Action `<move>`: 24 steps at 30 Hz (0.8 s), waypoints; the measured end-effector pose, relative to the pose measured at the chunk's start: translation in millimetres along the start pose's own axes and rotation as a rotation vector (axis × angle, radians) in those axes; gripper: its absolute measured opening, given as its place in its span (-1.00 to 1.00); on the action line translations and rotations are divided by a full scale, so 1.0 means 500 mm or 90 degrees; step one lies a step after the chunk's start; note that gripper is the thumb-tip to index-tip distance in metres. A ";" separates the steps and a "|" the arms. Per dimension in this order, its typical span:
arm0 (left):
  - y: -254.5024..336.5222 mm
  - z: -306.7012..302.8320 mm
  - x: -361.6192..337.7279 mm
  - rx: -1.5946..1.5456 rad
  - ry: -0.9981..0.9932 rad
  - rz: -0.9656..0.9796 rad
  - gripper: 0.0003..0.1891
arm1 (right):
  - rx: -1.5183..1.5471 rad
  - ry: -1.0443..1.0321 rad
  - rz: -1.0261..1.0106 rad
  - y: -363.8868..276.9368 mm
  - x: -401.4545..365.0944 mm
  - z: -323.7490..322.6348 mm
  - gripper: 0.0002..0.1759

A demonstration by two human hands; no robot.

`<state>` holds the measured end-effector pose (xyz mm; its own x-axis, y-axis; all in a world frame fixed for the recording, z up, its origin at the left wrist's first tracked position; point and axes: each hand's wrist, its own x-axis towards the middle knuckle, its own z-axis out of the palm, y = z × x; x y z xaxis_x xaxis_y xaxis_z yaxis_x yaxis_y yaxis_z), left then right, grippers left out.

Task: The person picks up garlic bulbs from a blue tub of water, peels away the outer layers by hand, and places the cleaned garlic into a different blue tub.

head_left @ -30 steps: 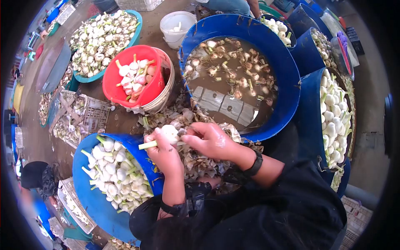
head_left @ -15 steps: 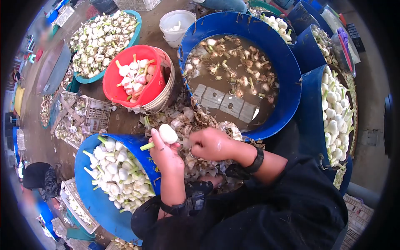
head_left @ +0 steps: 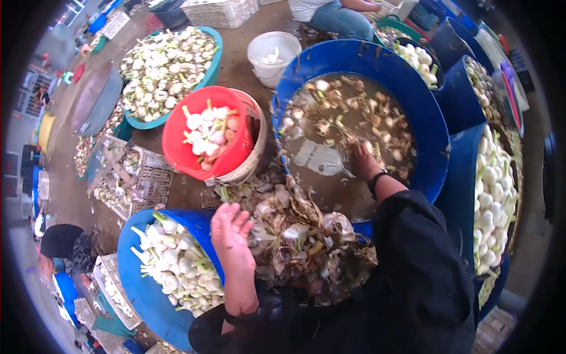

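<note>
My left hand (head_left: 232, 233) is open and holds nothing, fingers spread, beside the rim of a tilted blue tub (head_left: 134, 277). White peeled garlic bulbs (head_left: 180, 259) with green stems fill that tub. Reaching down into a large blue basin (head_left: 433, 127) of brown water, my right hand (head_left: 365, 162) has its fingers bunched at a garlic bulb (head_left: 368, 146). Unpeeled garlic bulbs (head_left: 389, 127) float around it, partly covered in brown skins. Between my two arms lies a heap of garlic peelings (head_left: 300, 236).
A red bowl (head_left: 177, 147) of garlic sits on a white bucket (head_left: 259, 127). Beyond stand a white pail (head_left: 265, 71) and a teal tub (head_left: 215, 56) of garlic. At right is another blue tub (head_left: 463, 177) of peeled bulbs. A person (head_left: 339, 20) sits behind the basin; another (head_left: 65, 242) is at left.
The peeled garlic bulb has left my left hand, which has opened. My right hand has moved from the peelings into the water basin. The view has shifted, showing more of the far side.
</note>
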<state>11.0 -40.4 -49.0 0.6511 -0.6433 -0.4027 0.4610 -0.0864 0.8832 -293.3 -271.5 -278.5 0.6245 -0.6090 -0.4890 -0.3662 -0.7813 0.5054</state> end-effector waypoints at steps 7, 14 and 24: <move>-0.031 0.041 0.006 0.253 -0.115 -0.021 -0.65 | 0.805 -0.017 -0.095 -0.008 -0.053 -0.058 -0.56; -0.035 0.060 -0.056 0.118 -0.225 -0.198 -0.54 | 0.881 0.267 -0.112 -0.045 -0.271 -0.554 -0.74; -0.005 0.012 -0.057 0.056 -0.093 -0.141 -0.67 | 0.909 0.290 -0.070 -0.153 -0.280 -0.645 -0.73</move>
<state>-12.0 -26.5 -38.2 0.4433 -0.7038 -0.5551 0.5237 -0.2991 0.7976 -130.2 -82.5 -19.3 0.7494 -0.6567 -0.0848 -0.4831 -0.4546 -0.7483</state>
